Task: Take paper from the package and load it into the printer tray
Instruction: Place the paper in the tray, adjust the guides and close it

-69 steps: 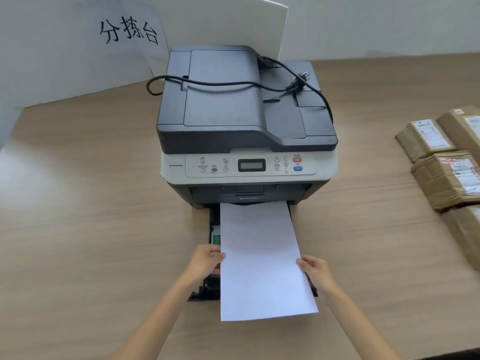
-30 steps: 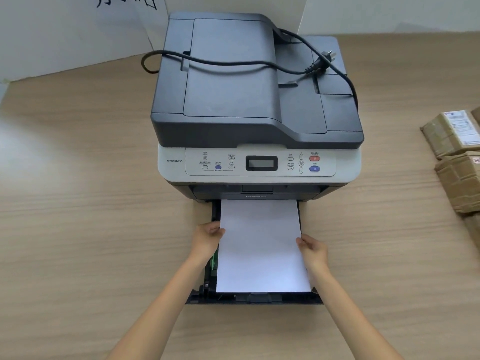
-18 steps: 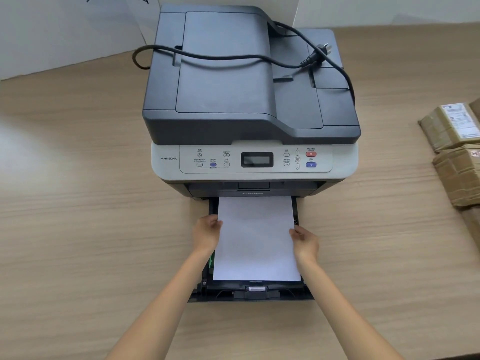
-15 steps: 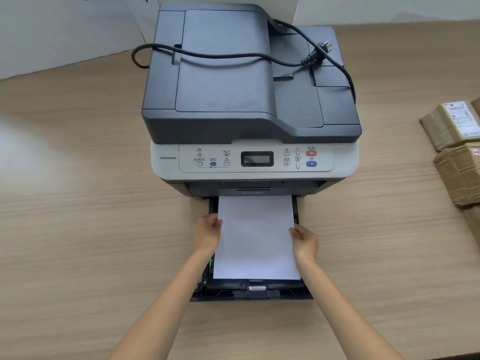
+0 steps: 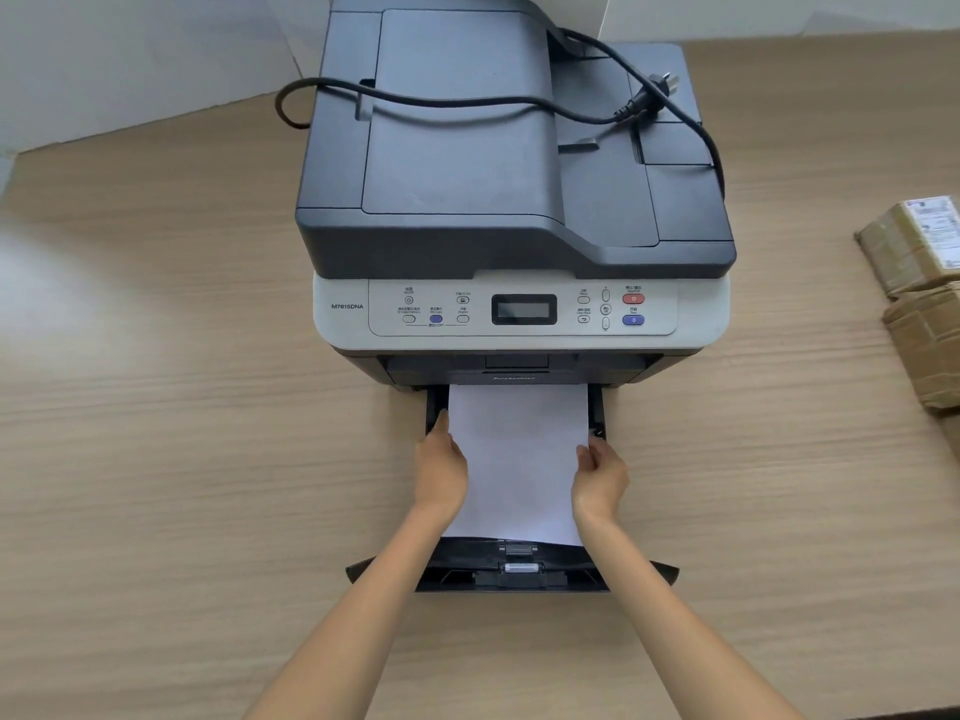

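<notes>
A grey and white printer [image 5: 514, 200] stands on the wooden table. Its black paper tray [image 5: 519, 571] is pulled out toward me. White paper [image 5: 519, 459] lies inside the tray, its far end under the printer body. My left hand [image 5: 444, 472] grips the paper's left edge and my right hand [image 5: 600, 475] grips its right edge. The near end of the paper stops short of the tray's front wall, where a paper guide shows.
A black power cord with plug [image 5: 641, 103] lies loose on the printer lid. Brown wrapped packages [image 5: 919, 246] sit at the table's right edge. White boards [image 5: 130, 59] stand behind the printer on the left.
Both hands have pushed the paper farther into the tray; its near end, which earlier overhung the tray front, now lies inside. My view has moved closer to the printer.
</notes>
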`<state>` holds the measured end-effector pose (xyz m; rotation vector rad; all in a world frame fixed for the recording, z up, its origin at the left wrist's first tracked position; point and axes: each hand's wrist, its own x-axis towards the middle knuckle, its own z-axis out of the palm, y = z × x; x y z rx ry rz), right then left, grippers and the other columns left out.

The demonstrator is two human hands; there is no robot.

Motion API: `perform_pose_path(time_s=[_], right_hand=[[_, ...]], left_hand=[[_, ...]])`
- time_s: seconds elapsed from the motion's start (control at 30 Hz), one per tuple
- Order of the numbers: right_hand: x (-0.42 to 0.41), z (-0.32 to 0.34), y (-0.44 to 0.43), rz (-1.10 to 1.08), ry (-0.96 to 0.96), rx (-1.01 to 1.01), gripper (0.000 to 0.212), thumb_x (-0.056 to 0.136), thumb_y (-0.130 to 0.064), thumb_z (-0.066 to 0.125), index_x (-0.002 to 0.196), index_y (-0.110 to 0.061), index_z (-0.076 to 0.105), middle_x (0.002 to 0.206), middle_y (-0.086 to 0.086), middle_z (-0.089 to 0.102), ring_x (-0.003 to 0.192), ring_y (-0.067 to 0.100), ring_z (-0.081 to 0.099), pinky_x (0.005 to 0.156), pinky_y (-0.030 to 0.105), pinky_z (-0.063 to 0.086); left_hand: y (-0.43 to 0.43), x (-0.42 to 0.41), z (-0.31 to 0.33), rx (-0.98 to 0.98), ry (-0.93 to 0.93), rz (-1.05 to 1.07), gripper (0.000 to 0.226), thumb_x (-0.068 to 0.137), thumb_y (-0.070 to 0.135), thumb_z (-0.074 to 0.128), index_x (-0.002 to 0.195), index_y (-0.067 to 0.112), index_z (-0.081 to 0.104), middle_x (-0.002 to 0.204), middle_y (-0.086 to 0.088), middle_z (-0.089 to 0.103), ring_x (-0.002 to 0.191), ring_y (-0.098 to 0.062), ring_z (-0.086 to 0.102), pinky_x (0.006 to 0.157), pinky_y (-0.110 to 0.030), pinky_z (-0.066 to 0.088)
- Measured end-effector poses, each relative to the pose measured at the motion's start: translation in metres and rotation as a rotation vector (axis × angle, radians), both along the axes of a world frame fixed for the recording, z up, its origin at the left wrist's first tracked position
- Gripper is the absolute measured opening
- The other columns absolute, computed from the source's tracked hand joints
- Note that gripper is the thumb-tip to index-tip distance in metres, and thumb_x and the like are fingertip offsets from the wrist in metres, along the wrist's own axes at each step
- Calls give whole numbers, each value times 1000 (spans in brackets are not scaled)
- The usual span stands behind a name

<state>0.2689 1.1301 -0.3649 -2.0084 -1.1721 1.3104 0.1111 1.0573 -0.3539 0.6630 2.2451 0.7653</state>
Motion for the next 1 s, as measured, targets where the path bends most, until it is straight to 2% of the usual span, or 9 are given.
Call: perform_pose_path(time_s=[0.07,0.1,0.17,0.27,0.33,0.43,0.57,0.77,1.0], right_hand=[[0,2,0,37,-5,7,36,98,-5,43,132,5,47,137,21,52,128,31,48,103,26,33],[-1,3,0,70,-22,11,37,99,-6,41,134,5,45,139,20,50,130,30,46,104,26,33],[-1,5,1,196,-93,15,39,100,-7,35,138,3,40,143,19,46,132,30,44,107,29,33],[4,6,6,445,-212,-21,48,98,3,30,146,0,24,151,18,34,135,30,40,104,28,38],[10,8,10,551,-283,-46,53,96,7,30,147,-1,20,150,19,35,128,31,47,89,22,42],[19,12,20,683,-436,63,48,94,4,34,142,-3,35,126,21,52,106,32,55,72,25,39],[38,24,34,671,-490,149,41,94,-1,37,133,-6,49,105,8,52,81,23,54,73,35,47],[79,31,17,663,-406,272,33,93,2,41,115,-3,65,110,18,60,98,31,59,80,29,43],[92,20,-26,664,-293,147,31,92,0,48,119,-5,62,107,13,64,94,23,59,89,35,49]], left_hand=[[-3,3,4,-59,-5,-53,55,94,-6,30,147,9,25,79,-14,59,60,-21,55,49,-24,45],[-5,4,5,-89,11,-94,60,93,-8,31,149,9,19,101,-22,62,77,-30,62,60,-33,51],[-7,5,4,-130,99,-194,66,89,-12,34,149,7,14,133,-24,49,101,-34,59,73,-35,51],[-11,4,1,-239,360,-374,69,88,-4,41,149,2,10,141,-14,45,128,-27,41,97,-31,41],[-15,-2,1,-277,456,-462,70,88,1,45,149,2,9,141,-9,48,137,-23,28,105,-33,33],[-24,-10,1,-248,496,-530,70,87,0,45,149,4,12,150,-8,37,142,-21,21,108,-34,29],[-39,-11,4,-187,515,-572,65,87,-5,40,148,10,22,157,-8,22,146,-23,12,113,-41,25],[-81,-6,9,37,433,-326,56,78,-19,47,127,6,56,142,-19,45,137,-35,32,110,-49,37],[-108,1,8,21,374,-278,50,78,-21,49,122,1,61,132,-22,54,129,-39,42,107,-48,39]])
